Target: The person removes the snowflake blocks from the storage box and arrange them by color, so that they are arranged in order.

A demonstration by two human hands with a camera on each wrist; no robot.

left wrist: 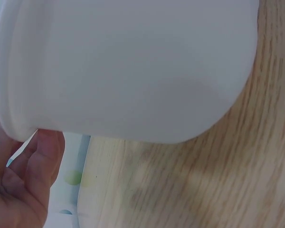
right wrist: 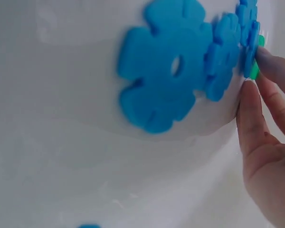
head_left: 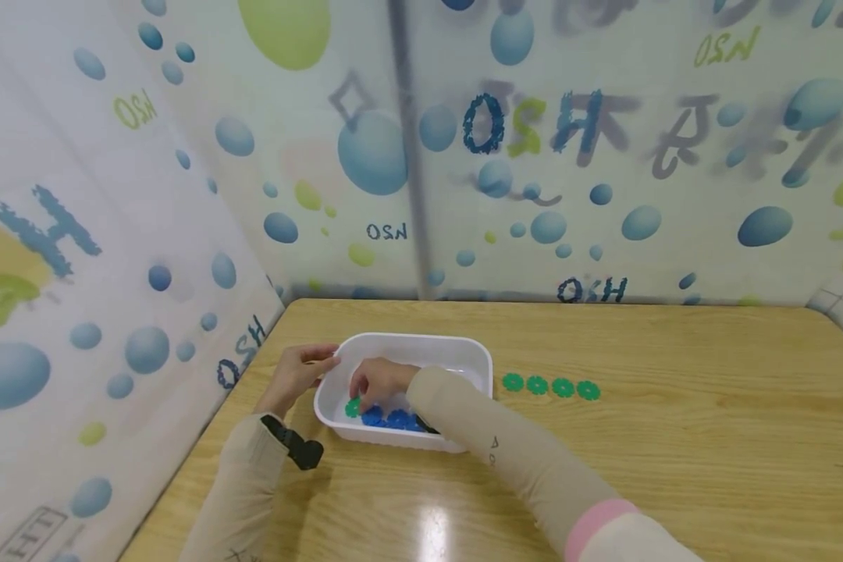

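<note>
A white plastic bin [head_left: 474, 445] stands on the wooden table, with flower-shaped plastic pieces lying inside it. At the bin's left end my left hand [head_left: 297, 378] grips the rim, thumb on top and fingers against the outside; the left wrist view shows these fingers [left wrist: 45, 154] under the rim. My right hand [head_left: 382, 378] reaches down into the bin, fingertips among the pieces. Blue flower pieces [right wrist: 166, 66] lie in a row toward those fingertips, right at the edge of a blue piece and a green flower piece [head_left: 352, 407]. Whether they pinch one I cannot tell.
To the right of the bin, several green flower pieces [head_left: 563, 387] lie in a row on the wooden table [head_left: 674, 468]. A printed wall covering [head_left: 534, 257] with bubbles and letters rises behind the table and along its left side.
</note>
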